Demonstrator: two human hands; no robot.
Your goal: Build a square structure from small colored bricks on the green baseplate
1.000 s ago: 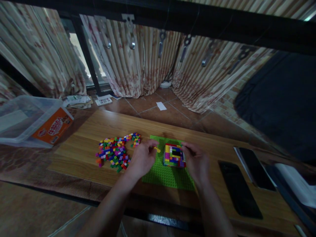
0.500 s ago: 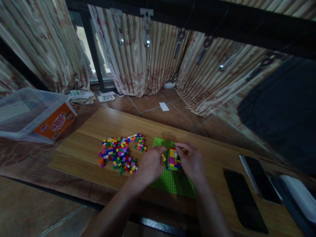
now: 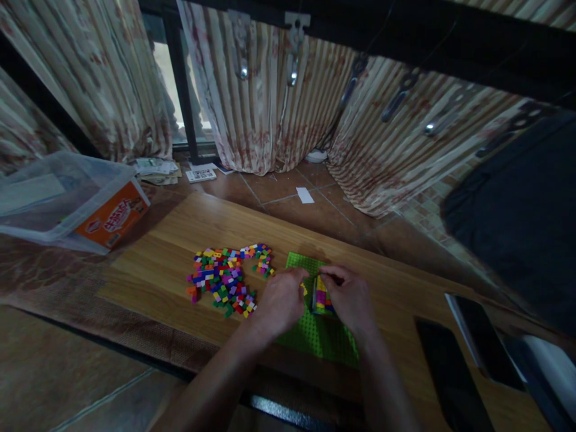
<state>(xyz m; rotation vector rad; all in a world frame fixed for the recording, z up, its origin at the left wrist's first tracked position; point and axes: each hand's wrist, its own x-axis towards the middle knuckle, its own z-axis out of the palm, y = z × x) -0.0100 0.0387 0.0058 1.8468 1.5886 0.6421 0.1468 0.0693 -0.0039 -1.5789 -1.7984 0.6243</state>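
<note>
A studded green baseplate (image 3: pixel 321 336) lies on the table beneath both hands. On it stands a low block of toy bricks (image 3: pixel 321 297) in yellow, pink and other colours, partly covered by my right hand (image 3: pixel 351 297). The right thumb and fingers are closed at the block's far end; its fingertips are partly hidden. To the left of the block, my left hand (image 3: pixel 284 300) has its fingers curled inward. Yellow toy bricks (image 3: pixel 304 290) show at its fingertips, small and blurred. A spread pile of loose coloured toy bricks (image 3: pixel 225 279) lies left of that hand.
The wooden tabletop (image 3: pixel 180 240) carries a dark phone-like slab (image 3: pixel 452 372) and another dark flat device (image 3: pixel 486 342) at the right. A clear plastic bin (image 3: pixel 67 198) with an orange label stands at the left. Patterned curtains (image 3: pixel 256 108) hang behind, and a dark bar (image 3: pixel 405 36) crosses above.
The whole view has shifted, so the table and bricks appear slightly further right. Both hands stay at the brick block, with only slight finger movement.
</note>
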